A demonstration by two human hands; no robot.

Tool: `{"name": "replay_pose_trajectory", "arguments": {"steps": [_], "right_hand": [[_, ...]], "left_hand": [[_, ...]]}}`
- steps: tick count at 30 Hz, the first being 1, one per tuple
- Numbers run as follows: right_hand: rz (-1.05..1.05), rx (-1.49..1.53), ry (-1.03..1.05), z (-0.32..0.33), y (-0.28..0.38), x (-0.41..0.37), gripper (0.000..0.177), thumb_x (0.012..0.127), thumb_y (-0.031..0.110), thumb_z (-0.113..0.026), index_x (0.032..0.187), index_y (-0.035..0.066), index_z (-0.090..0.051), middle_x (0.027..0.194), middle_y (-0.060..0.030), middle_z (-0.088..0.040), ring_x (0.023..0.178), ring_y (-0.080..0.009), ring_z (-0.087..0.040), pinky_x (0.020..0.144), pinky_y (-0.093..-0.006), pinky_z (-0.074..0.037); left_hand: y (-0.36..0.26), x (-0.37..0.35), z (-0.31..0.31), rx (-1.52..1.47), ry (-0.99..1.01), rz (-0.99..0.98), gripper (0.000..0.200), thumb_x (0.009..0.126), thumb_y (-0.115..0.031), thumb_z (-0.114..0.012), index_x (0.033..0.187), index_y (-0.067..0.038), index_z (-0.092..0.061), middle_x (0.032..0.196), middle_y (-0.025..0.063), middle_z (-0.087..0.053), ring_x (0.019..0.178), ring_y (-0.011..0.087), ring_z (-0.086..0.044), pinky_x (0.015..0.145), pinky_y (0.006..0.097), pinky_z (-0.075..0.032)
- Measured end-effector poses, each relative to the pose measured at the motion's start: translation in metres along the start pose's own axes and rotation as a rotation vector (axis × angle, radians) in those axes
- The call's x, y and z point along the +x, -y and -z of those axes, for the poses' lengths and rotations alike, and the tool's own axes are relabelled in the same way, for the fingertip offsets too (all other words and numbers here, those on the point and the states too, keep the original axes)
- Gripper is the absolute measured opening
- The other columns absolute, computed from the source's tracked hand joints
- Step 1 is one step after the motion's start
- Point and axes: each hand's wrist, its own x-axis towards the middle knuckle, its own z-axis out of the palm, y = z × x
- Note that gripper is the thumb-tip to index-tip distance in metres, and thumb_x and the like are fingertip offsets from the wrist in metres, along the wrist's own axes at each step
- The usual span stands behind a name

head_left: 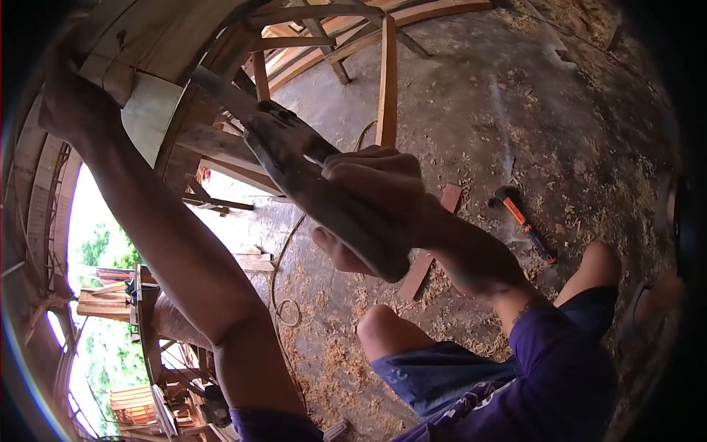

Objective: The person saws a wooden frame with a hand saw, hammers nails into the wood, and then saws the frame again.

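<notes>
My right hand (375, 191) is closed round the dark, worn handle (294, 177) of what looks like a handsaw. Its grey blade (224, 94) points up and left to the edge of a wooden workpiece (173, 44); whether the teeth touch the wood is hidden. At the upper left, my left hand (81, 107) is raised against the wooden boards, a pale board end (110, 77) beside it. Shadow and the frame's dark edge hide most of its fingers, so their grip cannot be made out.
On the shaving-strewn concrete floor (456, 88) lie an orange-and-black hammer (523, 225) and a reddish wood strip (431, 247). A wooden post (387, 81) stands near the workpiece. A cable (276, 272) curls along the floor. Stacked timber (110, 302) is at the left.
</notes>
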Motion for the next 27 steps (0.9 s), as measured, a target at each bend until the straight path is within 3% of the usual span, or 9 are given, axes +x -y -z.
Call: {"name": "replay_pose_trajectory", "arguments": {"steps": [1,6,8,11,15,20,22,25,27], "right_hand": [[-0.033,0.027,-0.009,0.003,0.007,0.003,0.022,0.063,0.009,-0.072,0.078,0.001,-0.058,0.062,-0.0063,-0.055,0.047,-0.0194,-0.055,0.044,-0.0314,-0.045],[-0.102,0.097,-0.02,0.034,0.081,-0.065,0.026,0.062,0.012,-0.074,0.08,0.003,-0.057,0.065,-0.0074,-0.055,0.05,-0.0221,-0.057,0.046,-0.0326,-0.045],[-0.164,0.142,0.03,0.045,0.113,-0.094,0.028,0.062,0.013,-0.075,0.081,0.003,-0.057,0.065,-0.0079,-0.055,0.052,-0.0232,-0.057,0.047,-0.0331,-0.046],[-0.291,0.074,0.149,0.028,0.074,-0.082,0.031,0.061,0.016,-0.077,0.082,0.004,-0.057,0.067,-0.0086,-0.055,0.054,-0.0248,-0.058,0.048,-0.0338,-0.046],[0.093,0.107,-0.142,-0.017,-0.009,-0.003,0.035,0.06,0.018,-0.079,0.083,0.006,-0.056,0.069,-0.0094,-0.056,0.056,-0.027,-0.059,0.05,-0.0348,-0.047],[-0.162,-0.096,-0.023,0.019,0.057,-0.045,0.02,0.071,0.017,-0.07,0.085,0.008,-0.059,0.071,-0.0066,-0.059,0.059,-0.0238,-0.062,0.049,-0.0367,-0.048],[-0.261,0.02,0.093,0.056,0.116,-0.086,0.02,0.073,0.019,-0.07,0.086,0.009,-0.06,0.072,-0.0065,-0.059,0.06,-0.0229,-0.063,0.049,-0.0363,-0.049],[-0.401,0.053,0.261,0.066,0.168,-0.093,0.02,0.075,0.023,-0.07,0.086,0.009,-0.061,0.074,-0.0063,-0.06,0.062,-0.0215,-0.063,0.048,-0.0357,-0.049],[-0.893,-0.261,0.805,0.049,0.144,-0.073,0.02,0.077,0.025,-0.07,0.087,0.009,-0.062,0.074,-0.0062,-0.061,0.063,-0.0206,-0.063,0.048,-0.0352,-0.049]], "left_hand": [[0.0,0.0,0.001,0.01,-0.006,-0.001,0.06,0.1,-0.048,-0.025,0.098,-0.002,-0.063,0.09,0.0177,-0.062,0.087,0.024,-0.062,0.077,0.0569,-0.05],[-0.001,-0.004,0.007,0.066,0.024,-0.014,0.061,0.1,-0.049,-0.025,0.099,-0.003,-0.064,0.092,0.0183,-0.062,0.088,0.0242,-0.062,0.078,0.0589,-0.049],[0.002,-0.002,0.022,0.037,0.291,0.082,0.061,0.096,-0.06,-0.036,0.107,-0.008,-0.067,0.103,0.0262,-0.063,0.108,0.0277,-0.061,0.092,0.0672,-0.042],[0.019,0.0,0.01,0.134,0.128,-0.046,0.051,0.093,-0.051,-0.043,0.109,-0.008,-0.066,0.103,0.0222,-0.064,0.104,0.0257,-0.062,0.089,0.0588,-0.045],[0.05,0.002,0.014,0.331,0.072,-0.167,0.04,0.089,-0.038,-0.051,0.112,-0.008,-0.066,0.103,0.0169,-0.066,0.099,0.023,-0.063,0.086,0.0476,-0.048],[0.062,0.003,0.013,0.434,0.043,-0.258,0.035,0.084,-0.022,-0.062,0.115,-0.008,-0.066,0.103,0.0103,-0.068,0.093,0.0197,-0.066,0.081,0.0336,-0.053],[0.058,-0.002,0.013,0.459,0.028,-0.268,0.035,0.083,-0.019,-0.064,0.116,-0.008,-0.066,0.103,0.009,-0.069,0.092,0.019,-0.066,0.08,0.0308,-0.053],[0.047,-0.002,0.005,0.601,-0.083,-0.355,0.024,0.09,-0.017,-0.051,0.103,-0.016,-0.071,0.091,0.0029,-0.073,0.083,0.0203,-0.07,0.074,0.0349,-0.056],[0.058,0.003,0.006,0.727,-0.099,-0.417,0.022,0.089,-0.019,-0.053,0.102,-0.014,-0.071,0.089,0.0031,-0.073,0.079,0.0187,-0.07,0.07,0.0332,-0.056]]}}
